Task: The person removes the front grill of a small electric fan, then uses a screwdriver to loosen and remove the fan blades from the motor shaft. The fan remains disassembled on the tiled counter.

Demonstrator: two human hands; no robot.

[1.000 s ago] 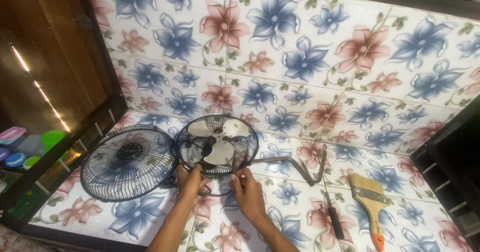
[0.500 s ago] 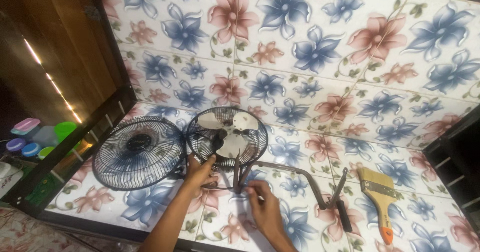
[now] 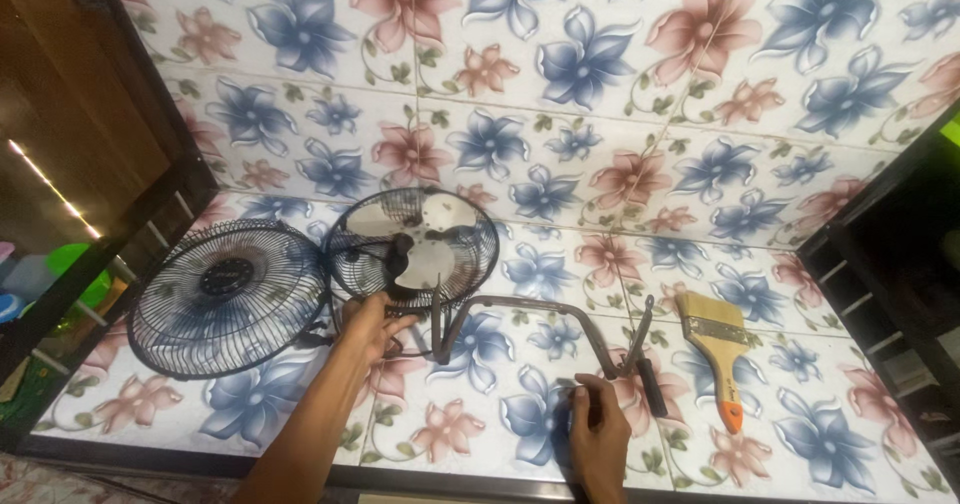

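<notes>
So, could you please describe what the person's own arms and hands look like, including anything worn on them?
Both forearms are bare as far as the picture shows, with no sleeves in view. The left hand and the right hand wear no gloves; no ring, watch or bracelet can be made out. Slim arms; fingernails too small to judge.

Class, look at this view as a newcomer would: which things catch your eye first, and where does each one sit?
The flowered tiles in blue and pink cover wall and counter alike. Left of centre stands a small fan with metal blades, its detached front grille beside it on the left; the left hand grips the fan's base. A wide paintbrush lies to the right, and the right hand rests near the front edge.
</notes>
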